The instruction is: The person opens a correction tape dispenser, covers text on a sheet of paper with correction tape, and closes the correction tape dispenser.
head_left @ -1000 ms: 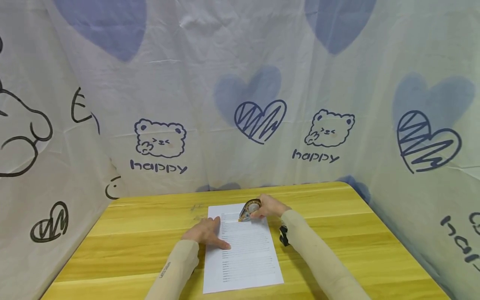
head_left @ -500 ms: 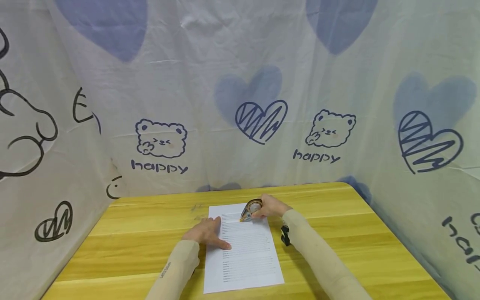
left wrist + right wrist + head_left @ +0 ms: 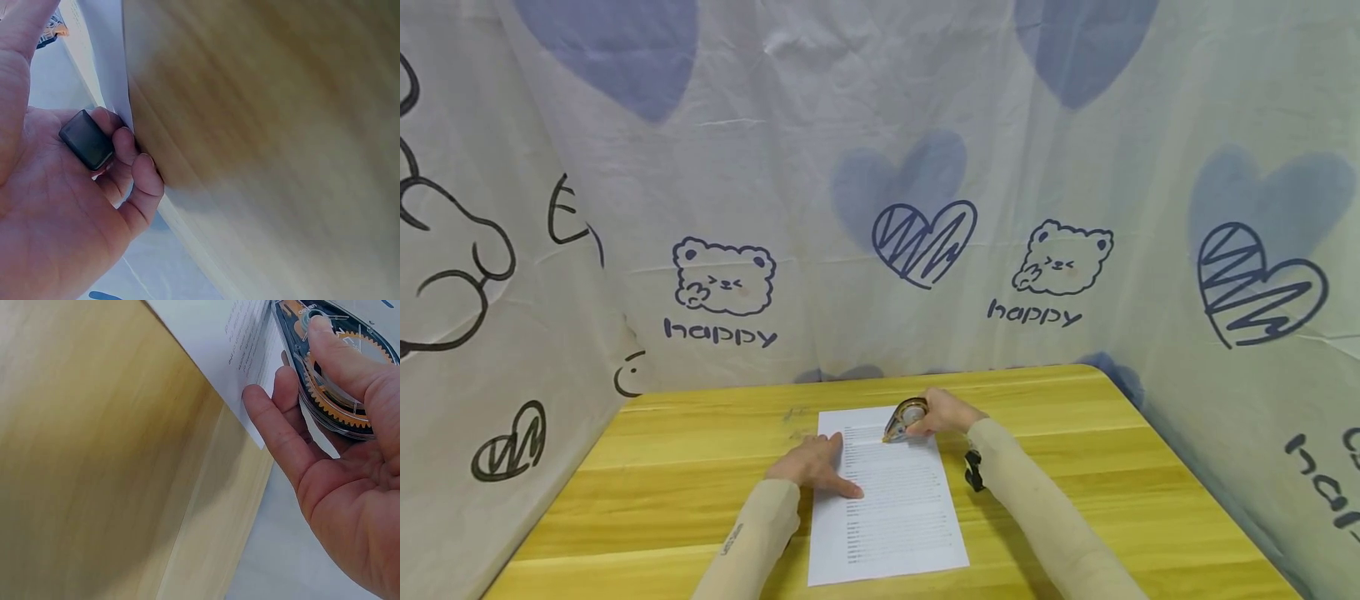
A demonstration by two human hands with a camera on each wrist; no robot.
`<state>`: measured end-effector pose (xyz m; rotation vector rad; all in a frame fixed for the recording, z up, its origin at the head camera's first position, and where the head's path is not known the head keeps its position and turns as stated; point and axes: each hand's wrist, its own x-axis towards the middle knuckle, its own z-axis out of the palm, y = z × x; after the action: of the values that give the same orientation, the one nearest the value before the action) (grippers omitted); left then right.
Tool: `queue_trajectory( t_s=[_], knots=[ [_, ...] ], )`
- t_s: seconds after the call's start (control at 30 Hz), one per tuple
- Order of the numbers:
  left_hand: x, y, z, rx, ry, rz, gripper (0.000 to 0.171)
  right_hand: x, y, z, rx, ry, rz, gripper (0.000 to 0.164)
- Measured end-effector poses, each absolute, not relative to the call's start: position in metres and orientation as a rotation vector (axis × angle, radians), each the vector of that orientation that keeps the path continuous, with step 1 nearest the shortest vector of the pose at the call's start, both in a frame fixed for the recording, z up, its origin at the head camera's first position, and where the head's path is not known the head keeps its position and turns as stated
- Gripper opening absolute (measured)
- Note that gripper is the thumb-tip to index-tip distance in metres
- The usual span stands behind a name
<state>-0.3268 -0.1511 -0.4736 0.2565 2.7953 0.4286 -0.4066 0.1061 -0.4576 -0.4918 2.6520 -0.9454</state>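
A printed sheet of paper (image 3: 895, 533) lies on the table. My left hand (image 3: 811, 463) rests on its left side, thumb and fingers spread, fingertips pressing down. My right hand (image 3: 946, 412) holds a correction tape dispenser (image 3: 907, 413) over the upper part of the sheet, its tip down on the printed lines. In the right wrist view the thumb lies on the dispenser's clear case (image 3: 337, 415), which shows orange gear wheels, and the outer fingers touch the paper. In the left wrist view a small black rectangular piece (image 3: 87, 140) sits against the fingers; what it is I cannot tell.
The wooden table (image 3: 647, 492) extends on both sides of the sheet. A white cloth (image 3: 820, 317) printed with hearts and bears hangs behind and at both sides. A black object (image 3: 973, 471) shows at the right wrist.
The dispenser and my right hand have slid slightly to the right over the sheet. My left hand keeps its place on the paper.
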Motion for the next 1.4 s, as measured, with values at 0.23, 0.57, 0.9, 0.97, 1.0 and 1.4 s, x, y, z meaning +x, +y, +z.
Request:
queue_trajectory(
  t_s=[0.23,0.57,0.9,0.97,1.0,1.4],
  knots=[
    [-0.3281,-0.1498,-0.4747,0.248,2.786,0.409,0.111,-0.4070,0.1095,-0.4572,-0.477,2.651,-0.945,0.025],
    [-0.3274,-0.1494,-0.4746,0.255,2.794,0.440,0.112,-0.4049,0.1101,-0.4574,-0.462,2.632,-0.973,0.029],
    [-0.3266,-0.1492,-0.4738,0.254,2.802,0.420,0.112,-0.4072,0.1118,-0.4587,-0.446,2.645,-0.986,0.033],
    [-0.3274,-0.1495,-0.4748,0.254,2.802,0.416,0.112,-0.4072,0.1122,-0.4583,-0.447,2.650,-0.980,0.033],
    [-0.3278,-0.1497,-0.4753,0.253,2.803,0.416,0.112,-0.4071,0.1122,-0.4578,-0.447,2.649,-0.981,0.033],
    [-0.3279,-0.1499,-0.4762,0.266,2.805,0.427,0.112,-0.4064,0.1157,-0.4577,-0.441,2.647,-0.974,0.035]
  ],
)
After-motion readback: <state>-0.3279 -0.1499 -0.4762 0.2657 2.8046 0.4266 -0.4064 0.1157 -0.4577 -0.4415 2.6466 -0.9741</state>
